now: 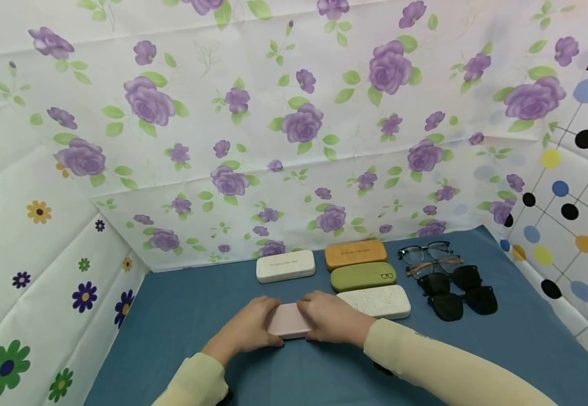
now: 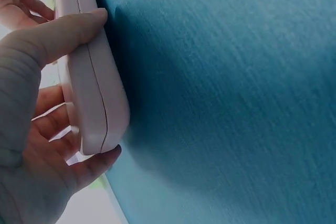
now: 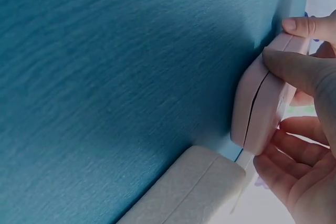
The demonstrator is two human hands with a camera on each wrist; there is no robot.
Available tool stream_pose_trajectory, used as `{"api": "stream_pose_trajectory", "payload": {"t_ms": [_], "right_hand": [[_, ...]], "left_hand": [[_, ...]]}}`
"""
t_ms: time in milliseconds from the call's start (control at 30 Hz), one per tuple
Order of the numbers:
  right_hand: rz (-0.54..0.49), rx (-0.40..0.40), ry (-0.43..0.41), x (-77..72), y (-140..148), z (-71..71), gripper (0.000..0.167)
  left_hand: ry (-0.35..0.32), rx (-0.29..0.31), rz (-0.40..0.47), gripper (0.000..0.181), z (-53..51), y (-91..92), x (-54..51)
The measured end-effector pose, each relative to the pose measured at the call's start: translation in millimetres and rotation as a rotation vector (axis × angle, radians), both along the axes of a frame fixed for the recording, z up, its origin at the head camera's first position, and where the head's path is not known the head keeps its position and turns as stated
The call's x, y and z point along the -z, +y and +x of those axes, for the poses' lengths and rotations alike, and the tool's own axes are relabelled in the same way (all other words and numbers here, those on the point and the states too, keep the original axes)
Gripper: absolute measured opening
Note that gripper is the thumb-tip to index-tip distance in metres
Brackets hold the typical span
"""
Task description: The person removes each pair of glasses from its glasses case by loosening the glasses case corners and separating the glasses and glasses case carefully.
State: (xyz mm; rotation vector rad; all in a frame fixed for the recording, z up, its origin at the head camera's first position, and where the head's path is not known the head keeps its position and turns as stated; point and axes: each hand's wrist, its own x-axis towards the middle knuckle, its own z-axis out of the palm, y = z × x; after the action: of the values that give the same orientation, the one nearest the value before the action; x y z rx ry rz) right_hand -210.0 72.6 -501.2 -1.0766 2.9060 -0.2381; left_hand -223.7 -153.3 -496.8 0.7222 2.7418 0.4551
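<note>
Both hands hold a pale pink glasses case (image 1: 290,321) low over the blue cloth, its lid closed along a thin seam. My left hand (image 1: 253,325) grips the left end, thumb on the near side and fingers round the far side and end. At the right end my right hand (image 1: 333,317) grips it the same way. In the left wrist view the pink case (image 2: 97,93) shows its long seamed side. In the right wrist view a white speckled glasses case (image 3: 191,187) lies close to the pink case (image 3: 262,98).
Behind stand a white case (image 1: 285,267), an orange case (image 1: 356,255), a green case (image 1: 363,276) and the speckled case (image 1: 382,301). To the right lie clear glasses (image 1: 426,252), brown-armed glasses (image 1: 438,268) and dark sunglasses (image 1: 464,303). Flowered sheets (image 1: 299,124) wall the blue table (image 1: 182,304).
</note>
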Motion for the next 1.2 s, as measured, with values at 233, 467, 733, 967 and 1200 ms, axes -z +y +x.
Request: {"api": "stream_pose_trajectory", "payload": {"t_ms": [233, 467, 733, 967, 1200], "right_hand": [[0.001, -0.043, 0.006, 1.1, 2, 1.4, 0.060], [0.006, -0.038, -0.006, 2.7, 0, 1.6, 0.059], [-0.002, -0.019, -0.018, 6.0, 2, 0.4, 0.060], [0.015, -0.005, -0.022, 3.0, 3, 2.1, 0.060], [0.023, -0.028, -0.019, 2.7, 5, -0.9, 0.057]], "left_hand": [[-0.037, -0.010, -0.007, 0.077, 0.6, -0.2, 3.4], [-0.069, -0.017, 0.015, 0.076, -0.1, -7.8, 2.6], [-0.061, -0.030, 0.056, 0.073, 0.9, -24.0, 0.1], [-0.057, -0.037, 0.045, 0.072, 0.1, -26.7, 0.6], [-0.008, -0.040, 0.015, 0.071, -1.7, -24.1, 1.6]]}}
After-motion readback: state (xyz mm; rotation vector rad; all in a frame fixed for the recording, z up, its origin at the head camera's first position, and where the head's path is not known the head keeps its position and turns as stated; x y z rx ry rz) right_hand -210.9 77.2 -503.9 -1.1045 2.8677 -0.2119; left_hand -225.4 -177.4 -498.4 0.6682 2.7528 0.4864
